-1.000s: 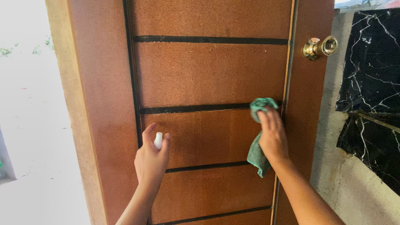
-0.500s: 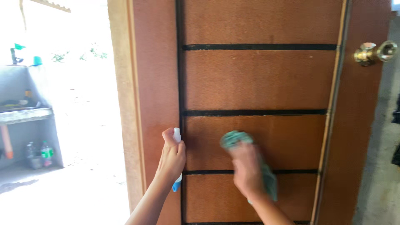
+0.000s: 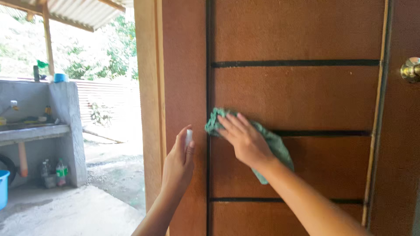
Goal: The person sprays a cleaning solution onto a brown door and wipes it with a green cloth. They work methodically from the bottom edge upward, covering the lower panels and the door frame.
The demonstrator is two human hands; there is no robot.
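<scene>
Green cloth [image 3: 267, 140] is pressed flat against the wooden door [image 3: 297, 96] under the right hand's [image 3: 247, 142] spread fingers, left of the brass knob [image 3: 411, 70], while the left hand [image 3: 178, 162] stays closed around a small white spray bottle [image 3: 188, 136] at the door's edge.

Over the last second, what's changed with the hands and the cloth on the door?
The right hand has slid the green cloth leftward across the door panel, from its right edge to the left vertical groove. The view has swung left, showing the yard and the concrete sink. The left hand still grips the small white spray bottle near the door's left side.
</scene>
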